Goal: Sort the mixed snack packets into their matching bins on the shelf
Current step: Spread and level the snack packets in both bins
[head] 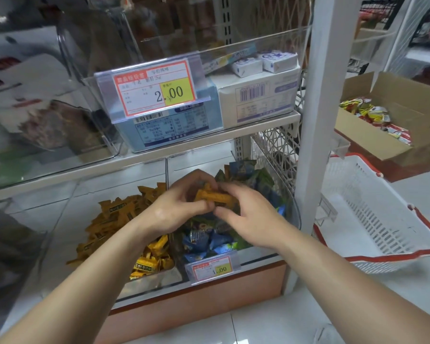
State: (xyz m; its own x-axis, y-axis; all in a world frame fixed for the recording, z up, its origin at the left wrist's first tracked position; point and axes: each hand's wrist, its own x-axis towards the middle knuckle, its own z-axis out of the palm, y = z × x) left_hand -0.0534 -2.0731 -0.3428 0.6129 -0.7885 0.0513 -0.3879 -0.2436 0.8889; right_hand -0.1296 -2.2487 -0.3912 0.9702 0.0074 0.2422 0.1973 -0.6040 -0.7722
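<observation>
Two clear bins sit side by side on the bottom shelf. The left bin point(157, 279) holds several orange-yellow packets point(114, 219). The right bin point(296, 209) holds blue and green packets point(209, 242). Over the right bin, my left hand point(176, 209) and my right hand point(246, 214) meet around a small bunch of orange packets point(216, 197). Both hands have their fingers curled on that bunch, just above the blue packets.
A price tag point(212, 268) clips to the right bin's front. The shelf above carries a clear bin with boxes and a 2.00 tag point(154, 88). A white post point(315, 145) stands right of the bins. A white basket point(372, 214) and a cardboard box of snacks point(382, 125) lie further right.
</observation>
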